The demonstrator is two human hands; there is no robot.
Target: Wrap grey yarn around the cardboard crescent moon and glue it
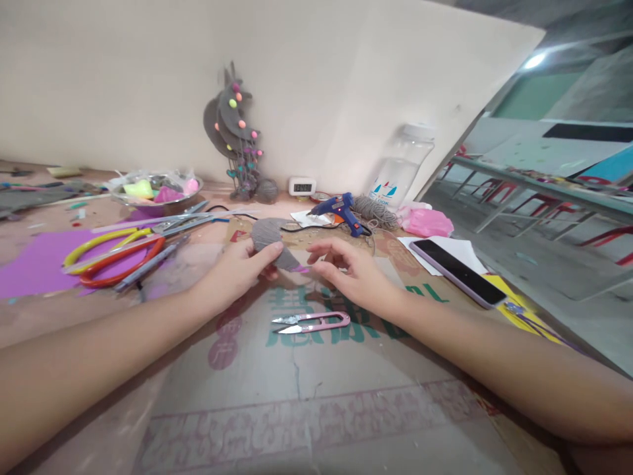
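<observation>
Cardboard (pixel 237 402) under hands (pixel 242 267); bowl (pixel 161 210) holding lumps (pixel 139 190).

So we've got a pinkish-brown table (pixel 30 320), pretty cluttered tbh. Right in front of us a flat sheet of cardboard (pixel 247 402) with green and purple print covers a big patch. Off left we've got a purple sheet (pixel 37 267) and a metal bowl (pixel 163 208); along the back, a little white timer (pixel 302 187), some gray yarn (pixel 374 213) and a water bottle (pixel 401 168).

Soft, muted light (a lamp (pixel 535 61) glares at upper right); details smear slightly, edges stretch.
</observation>
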